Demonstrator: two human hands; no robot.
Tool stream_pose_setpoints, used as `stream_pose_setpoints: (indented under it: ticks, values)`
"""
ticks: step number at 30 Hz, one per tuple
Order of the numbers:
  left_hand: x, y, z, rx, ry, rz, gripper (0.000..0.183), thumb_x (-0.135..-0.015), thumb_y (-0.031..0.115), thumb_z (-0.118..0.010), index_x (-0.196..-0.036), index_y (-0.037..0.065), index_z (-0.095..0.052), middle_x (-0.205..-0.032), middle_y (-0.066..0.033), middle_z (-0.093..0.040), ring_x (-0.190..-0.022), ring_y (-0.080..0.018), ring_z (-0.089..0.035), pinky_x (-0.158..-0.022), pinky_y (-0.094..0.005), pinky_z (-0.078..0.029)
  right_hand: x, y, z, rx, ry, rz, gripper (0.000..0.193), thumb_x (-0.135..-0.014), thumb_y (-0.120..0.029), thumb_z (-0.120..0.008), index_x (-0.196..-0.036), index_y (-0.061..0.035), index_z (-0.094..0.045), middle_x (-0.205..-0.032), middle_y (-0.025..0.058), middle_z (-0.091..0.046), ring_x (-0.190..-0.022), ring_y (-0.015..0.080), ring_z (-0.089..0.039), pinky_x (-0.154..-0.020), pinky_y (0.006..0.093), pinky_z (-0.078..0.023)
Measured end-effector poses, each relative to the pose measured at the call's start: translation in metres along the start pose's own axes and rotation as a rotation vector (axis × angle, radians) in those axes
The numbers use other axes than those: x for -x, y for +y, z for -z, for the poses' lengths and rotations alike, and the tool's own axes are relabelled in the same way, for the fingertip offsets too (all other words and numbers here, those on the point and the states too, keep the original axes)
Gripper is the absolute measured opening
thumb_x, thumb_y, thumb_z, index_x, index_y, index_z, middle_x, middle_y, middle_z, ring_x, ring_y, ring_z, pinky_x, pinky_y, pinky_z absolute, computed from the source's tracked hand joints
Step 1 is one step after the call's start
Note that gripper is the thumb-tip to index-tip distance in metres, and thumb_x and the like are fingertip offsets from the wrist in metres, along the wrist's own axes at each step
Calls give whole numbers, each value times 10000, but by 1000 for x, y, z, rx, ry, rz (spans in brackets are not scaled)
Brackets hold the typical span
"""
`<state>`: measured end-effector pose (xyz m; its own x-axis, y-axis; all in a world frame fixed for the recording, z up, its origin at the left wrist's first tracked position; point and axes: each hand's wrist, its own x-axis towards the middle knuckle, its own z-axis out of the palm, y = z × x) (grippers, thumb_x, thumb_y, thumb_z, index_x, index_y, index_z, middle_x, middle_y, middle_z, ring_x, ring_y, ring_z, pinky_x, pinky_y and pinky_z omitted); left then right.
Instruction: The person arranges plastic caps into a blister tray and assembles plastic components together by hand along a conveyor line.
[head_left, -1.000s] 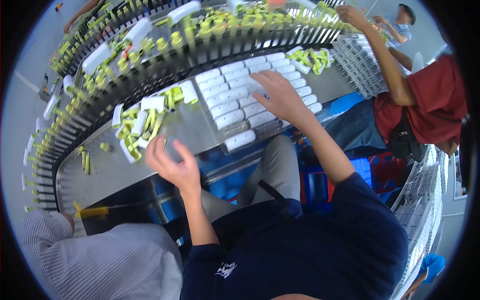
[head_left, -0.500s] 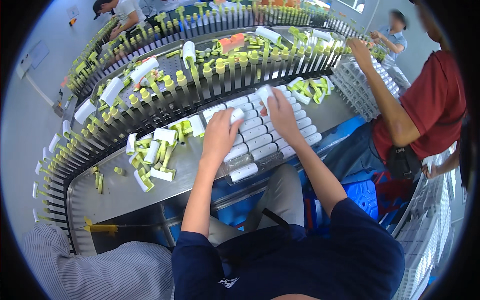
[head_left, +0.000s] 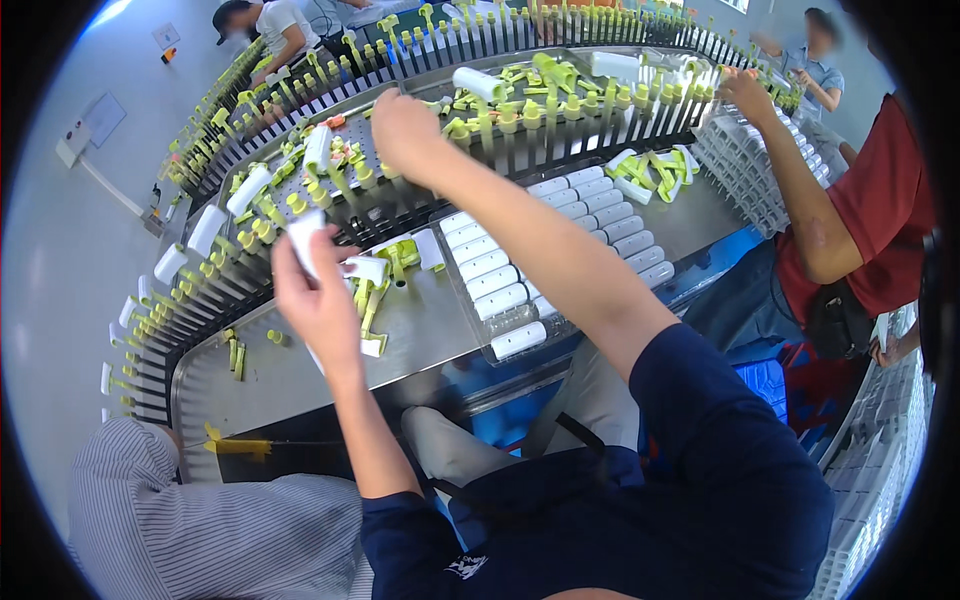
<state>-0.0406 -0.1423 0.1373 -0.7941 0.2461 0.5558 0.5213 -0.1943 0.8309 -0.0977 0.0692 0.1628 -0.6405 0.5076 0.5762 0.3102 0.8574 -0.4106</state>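
My left hand (head_left: 318, 300) is closed around a smooth white plastic cover (head_left: 306, 240), raised over the left part of the metal bench. Stretched out across the bench, my right hand (head_left: 412, 140) is at the row of upright pegs, its fingers curled; whatever is in them is hidden. Under my right forearm lies a clear plastic tray (head_left: 487, 332) with rows of white covers (head_left: 492, 282). Beside my left hand are loose yellow-green parts (head_left: 372, 305) with white pieces on them, partly hidden by that hand.
Black posts with yellow-green caps (head_left: 297, 204) curve around the bench, some bearing white covers (head_left: 248, 190). More green parts (head_left: 655, 175) lie right of the tray. A co-worker in a red shirt (head_left: 870, 200) reaches over stacked trays (head_left: 745, 160); a striped sleeve (head_left: 220, 520) is at lower left.
Both hands have left the tray. My left hand has moved left with a white cover, and my right hand has swung up and left to the pegs. The view has shifted somewhat.
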Motion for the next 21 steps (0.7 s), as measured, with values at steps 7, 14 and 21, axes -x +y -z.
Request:
stream_pose_setpoints:
  ticks: [7,14,21]
  values:
    - [-93,42,-72,-69,-309,-148,351,-963,262,-628,-1121,-51,-600,-900,-75,-678,-776,-139,-667,-662,-286,-514,65,6,5,-163,-61,435,513,-883,-184,-624,-1365,-83,-483,-1394,261,-437,-1250,387,-512,-998,501,-433]
    - [-164,0,-140,-809,-722,-1101,381,-870,122,-647,-1244,156,-586,-1276,-53,-601,-1269,-292,-491,-1085,-421,-354,189,56,88,-331,-376,660,401,-901,-174,-640,-1281,-75,-563,-1422,176,-458,-1270,356,-497,-1045,442,-422]
    - [-193,-43,-130,-632,-1109,-874,361,-914,160,-627,-1270,116,-586,-1244,-115,-606,-1177,-307,-551,-1028,-408,-428,213,130,162,-457,-409,288,270,-943,-170,-595,-1170,-25,-608,-1186,151,-602,-1099,345,-590,-930,415,-480]
